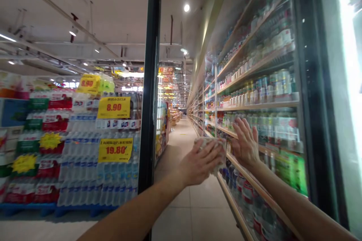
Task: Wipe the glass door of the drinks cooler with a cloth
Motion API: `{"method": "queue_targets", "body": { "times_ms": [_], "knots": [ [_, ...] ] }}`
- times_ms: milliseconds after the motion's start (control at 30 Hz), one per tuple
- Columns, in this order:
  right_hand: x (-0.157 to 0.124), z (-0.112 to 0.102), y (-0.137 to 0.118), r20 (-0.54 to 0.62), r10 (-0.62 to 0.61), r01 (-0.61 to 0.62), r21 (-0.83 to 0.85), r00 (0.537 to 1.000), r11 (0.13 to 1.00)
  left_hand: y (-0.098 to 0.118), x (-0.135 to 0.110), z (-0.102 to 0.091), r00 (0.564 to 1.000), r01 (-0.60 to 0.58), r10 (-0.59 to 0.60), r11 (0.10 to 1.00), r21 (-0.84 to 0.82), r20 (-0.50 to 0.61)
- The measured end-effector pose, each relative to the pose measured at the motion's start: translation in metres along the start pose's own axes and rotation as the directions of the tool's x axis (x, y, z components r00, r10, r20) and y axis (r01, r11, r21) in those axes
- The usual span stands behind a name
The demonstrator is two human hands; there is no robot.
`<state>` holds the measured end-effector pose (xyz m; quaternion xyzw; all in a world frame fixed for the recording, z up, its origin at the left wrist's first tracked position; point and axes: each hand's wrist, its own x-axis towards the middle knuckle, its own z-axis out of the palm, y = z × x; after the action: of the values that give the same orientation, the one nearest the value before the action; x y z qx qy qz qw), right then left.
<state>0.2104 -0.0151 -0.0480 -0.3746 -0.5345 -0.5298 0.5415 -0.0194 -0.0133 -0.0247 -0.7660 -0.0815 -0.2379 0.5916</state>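
My left hand (199,165) is closed on a crumpled light cloth (215,147) and holds it up against the glass door (266,94) of a drinks cooler on the right. My right hand (245,144) is pressed flat on the same glass, fingers spread, just right of the cloth. Behind the glass, wooden shelves (256,106) carry rows of bottles and cans.
A black door frame post (149,94) stands upright in the middle. At the left, stacked packs of bottled water (93,165) carry yellow price signs (113,107). A tiled aisle (181,147) runs ahead between the cooler wall and the displays.
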Motion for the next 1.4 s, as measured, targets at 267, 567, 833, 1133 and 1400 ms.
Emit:
{"method": "queue_targets", "body": {
  "times_ms": [267,567,833,1133,1400],
  "knots": [
    [-0.021,-0.011,0.043,0.003,0.209,-0.207,-0.115,0.978,0.972,-0.016,0.01,-0.001,0.944,0.326,-0.323,0.945,0.028,-0.069],
    [-0.034,-0.012,0.044,-0.019,0.176,-0.177,-0.088,0.984,0.98,-0.017,0.014,-0.002,0.974,0.224,-0.224,0.975,-0.004,-0.035],
    [-0.007,-0.032,-0.029,-0.142,0.061,0.01,0.454,0.988,0.891,0.012,0.021,0.006,0.987,0.149,-0.154,0.985,-0.085,-0.055],
    [0.001,0.009,-0.112,0.043,-0.012,-0.002,0.32,0.999,0.948,-0.015,-0.035,-0.012,0.88,0.442,-0.451,0.892,-0.093,-0.149],
    [-0.001,0.007,-0.024,-0.009,0.001,-0.001,-0.061,1.0,0.998,-0.003,-0.05,0.0,0.8,0.575,-0.575,0.817,-0.055,-0.174]
  ]
}}
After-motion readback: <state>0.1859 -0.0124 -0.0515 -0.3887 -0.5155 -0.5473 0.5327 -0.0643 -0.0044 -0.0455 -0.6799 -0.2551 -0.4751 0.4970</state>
